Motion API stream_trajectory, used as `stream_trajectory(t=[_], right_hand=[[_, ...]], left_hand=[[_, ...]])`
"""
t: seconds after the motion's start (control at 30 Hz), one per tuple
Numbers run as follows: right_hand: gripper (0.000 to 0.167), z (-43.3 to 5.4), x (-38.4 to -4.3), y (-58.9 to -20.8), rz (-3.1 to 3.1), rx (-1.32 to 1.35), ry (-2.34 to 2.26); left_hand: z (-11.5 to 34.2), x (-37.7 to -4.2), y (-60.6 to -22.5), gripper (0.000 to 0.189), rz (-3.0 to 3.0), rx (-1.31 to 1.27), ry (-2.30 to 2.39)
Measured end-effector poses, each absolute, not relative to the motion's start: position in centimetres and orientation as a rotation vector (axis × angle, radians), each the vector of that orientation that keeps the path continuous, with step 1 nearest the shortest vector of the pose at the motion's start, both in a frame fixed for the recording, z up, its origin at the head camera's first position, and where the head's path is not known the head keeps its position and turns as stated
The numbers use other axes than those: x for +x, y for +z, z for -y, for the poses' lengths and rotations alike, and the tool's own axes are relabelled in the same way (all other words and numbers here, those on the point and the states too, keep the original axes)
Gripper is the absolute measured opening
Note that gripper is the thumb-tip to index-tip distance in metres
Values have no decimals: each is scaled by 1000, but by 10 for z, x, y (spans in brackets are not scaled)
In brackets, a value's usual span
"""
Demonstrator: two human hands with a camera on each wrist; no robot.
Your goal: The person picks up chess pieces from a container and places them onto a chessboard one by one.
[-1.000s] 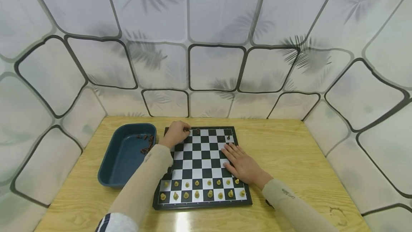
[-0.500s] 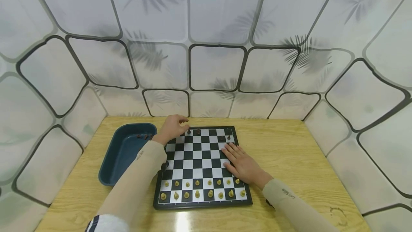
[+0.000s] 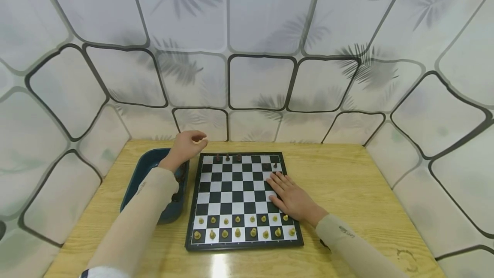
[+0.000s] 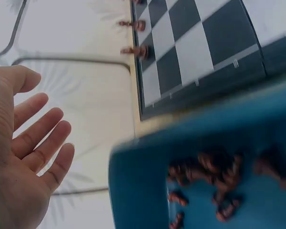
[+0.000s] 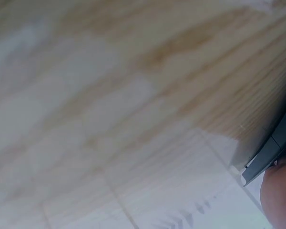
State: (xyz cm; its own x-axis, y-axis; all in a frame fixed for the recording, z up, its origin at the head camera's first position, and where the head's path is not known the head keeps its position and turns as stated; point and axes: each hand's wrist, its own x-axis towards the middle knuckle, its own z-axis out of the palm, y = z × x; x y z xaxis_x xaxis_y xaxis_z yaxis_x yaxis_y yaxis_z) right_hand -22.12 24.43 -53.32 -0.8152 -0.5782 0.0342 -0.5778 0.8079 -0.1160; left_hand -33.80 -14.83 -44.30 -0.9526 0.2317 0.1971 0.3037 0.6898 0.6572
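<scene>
My left hand [image 3: 186,146] hovers over the far end of the blue bin [image 3: 170,217], just left of the chessboard [image 3: 231,188]. In the left wrist view this hand [image 4: 28,148] has its fingers spread loosely and holds nothing. Several reddish-brown chess pieces [image 4: 214,167] lie jumbled in the bin. On the board's far row stand three brown chess pieces [image 3: 227,158], and a brown pawn [image 3: 275,165] stands at the far right. My right hand [image 3: 293,196] rests flat on the board's right edge, fingers extended. In the right wrist view only a bit of that hand [image 5: 281,195] shows.
Several yellow chess pieces [image 3: 237,232] fill the two rows nearest me. Board and bin stand side by side on a wooden table [image 3: 347,183]. A patterned curtain [image 3: 254,85] closes off the back and sides.
My left hand has left the board's far row and moved left to the bin, its fingers loosened. A brown piece it had covered now shows on that row. The right hand has stayed put.
</scene>
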Motion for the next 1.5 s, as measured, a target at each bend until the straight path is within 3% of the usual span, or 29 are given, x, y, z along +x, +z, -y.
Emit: stream_trajectory(t=[0.67,0.97,1.5], right_hand=[[65,-244,-221,-534,-2985,-960,-205],[65,-244,-220,-533,-2990,-956,-193],[65,-244,-220,-532,-2987,-951,-181]], left_hand=[[223,-314,-451,26,2751,-323,-1107],[230,-307,-460,34,2968,-278,-1134],[234,-312,-488,27,3084,-311,-1095]])
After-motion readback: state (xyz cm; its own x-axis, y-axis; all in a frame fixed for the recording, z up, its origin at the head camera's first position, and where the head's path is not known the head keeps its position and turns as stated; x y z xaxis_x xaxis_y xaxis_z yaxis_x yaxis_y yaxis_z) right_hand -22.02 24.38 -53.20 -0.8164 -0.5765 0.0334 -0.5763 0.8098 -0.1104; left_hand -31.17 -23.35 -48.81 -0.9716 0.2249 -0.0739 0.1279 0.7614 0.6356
